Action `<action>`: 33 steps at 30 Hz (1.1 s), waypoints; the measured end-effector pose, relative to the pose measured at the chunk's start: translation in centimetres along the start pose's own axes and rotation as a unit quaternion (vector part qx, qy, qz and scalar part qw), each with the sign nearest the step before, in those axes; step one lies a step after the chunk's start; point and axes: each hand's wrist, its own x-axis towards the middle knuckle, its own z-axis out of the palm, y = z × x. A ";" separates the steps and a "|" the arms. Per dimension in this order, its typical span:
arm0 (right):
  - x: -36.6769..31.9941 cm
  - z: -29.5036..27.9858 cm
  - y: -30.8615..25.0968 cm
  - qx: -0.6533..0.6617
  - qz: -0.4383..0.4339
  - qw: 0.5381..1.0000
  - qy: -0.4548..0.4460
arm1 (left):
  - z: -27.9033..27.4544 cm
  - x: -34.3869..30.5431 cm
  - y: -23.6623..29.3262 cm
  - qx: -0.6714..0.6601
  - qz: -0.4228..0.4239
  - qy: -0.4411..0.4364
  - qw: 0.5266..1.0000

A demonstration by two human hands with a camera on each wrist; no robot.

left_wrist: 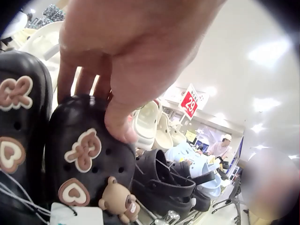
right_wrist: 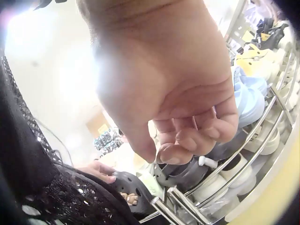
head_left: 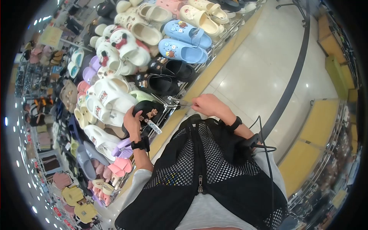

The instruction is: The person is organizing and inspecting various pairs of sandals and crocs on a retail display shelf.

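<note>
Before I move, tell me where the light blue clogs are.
In the head view, the light blue clogs sit at upper centre, near the yellow edge strip, between the cream clogs and the black clogs.

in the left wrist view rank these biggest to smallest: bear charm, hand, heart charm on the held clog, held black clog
1. Left hand
2. Held black clog
3. Bear charm
4. Heart charm, beside the bear

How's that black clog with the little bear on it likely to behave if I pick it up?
The black clog looks moulded, so it should mostly hold its shape, perhaps flexing slightly. Its shiny toe might feel a bit slippery in the left hand's grip. The raised bear charm could catch on neighbouring shoes.
</note>
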 end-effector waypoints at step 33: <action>12.6 -16.6 27.7 0.356 0.287 0.870 0.185 | 12.8 16.2 25.7 -0.053 0.213 -0.021 0.975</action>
